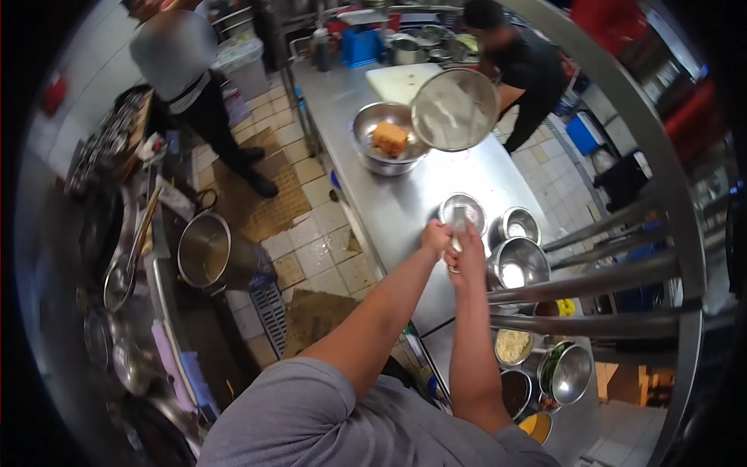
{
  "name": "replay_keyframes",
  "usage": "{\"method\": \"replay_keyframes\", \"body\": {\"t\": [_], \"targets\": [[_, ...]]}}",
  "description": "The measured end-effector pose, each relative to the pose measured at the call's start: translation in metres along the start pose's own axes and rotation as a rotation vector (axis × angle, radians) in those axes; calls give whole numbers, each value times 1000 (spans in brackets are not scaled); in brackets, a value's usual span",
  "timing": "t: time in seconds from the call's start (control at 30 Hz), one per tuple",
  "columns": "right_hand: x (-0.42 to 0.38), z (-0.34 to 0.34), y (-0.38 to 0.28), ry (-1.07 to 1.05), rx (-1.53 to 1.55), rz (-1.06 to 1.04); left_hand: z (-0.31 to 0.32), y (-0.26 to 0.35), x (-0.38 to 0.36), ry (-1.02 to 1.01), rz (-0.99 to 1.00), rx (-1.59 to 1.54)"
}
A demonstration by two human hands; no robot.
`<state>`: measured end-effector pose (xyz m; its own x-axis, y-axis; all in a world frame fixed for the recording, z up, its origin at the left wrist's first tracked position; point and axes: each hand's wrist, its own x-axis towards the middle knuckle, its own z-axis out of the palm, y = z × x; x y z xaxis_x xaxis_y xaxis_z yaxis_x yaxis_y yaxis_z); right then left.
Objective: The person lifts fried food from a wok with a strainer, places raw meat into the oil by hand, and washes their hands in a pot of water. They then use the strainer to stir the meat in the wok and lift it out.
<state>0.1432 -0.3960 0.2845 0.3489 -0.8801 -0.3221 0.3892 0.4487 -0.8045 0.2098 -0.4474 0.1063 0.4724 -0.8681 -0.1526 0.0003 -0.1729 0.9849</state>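
Note:
Both my arms reach forward over the steel counter [436, 307]. My left hand [438, 236] and my right hand [468, 253] meet at the near rim of a small metal bowl [453, 198]. Between them is a small pale, partly see-through thing [461, 218], perhaps a packet; blur hides its kind. My right fingers are wrapped round it, and my left fingers pinch closed beside it. Whitish contents show in the bowl. Two more metal bowls [520, 221] [523, 263] stand just to the right.
Farther up the counter are a large bowl [362, 145] with an orange-brown block, a round strainer [455, 109] and a white board [389, 82]. Shelf rails [591, 288] cross on the right. A tall pot [204, 253] stands left. Two people [175, 47] [529, 70] are nearby.

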Motion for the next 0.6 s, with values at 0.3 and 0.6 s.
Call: {"method": "replay_keyframes", "body": {"t": [0.3,0.6], "targets": [[-75,-31,7,-318,193,499,-209,-12,-144,160,-414,-423],[-89,179,141,-1022,-255,917,-398,-18,-450,1034,-223,-420]]}}
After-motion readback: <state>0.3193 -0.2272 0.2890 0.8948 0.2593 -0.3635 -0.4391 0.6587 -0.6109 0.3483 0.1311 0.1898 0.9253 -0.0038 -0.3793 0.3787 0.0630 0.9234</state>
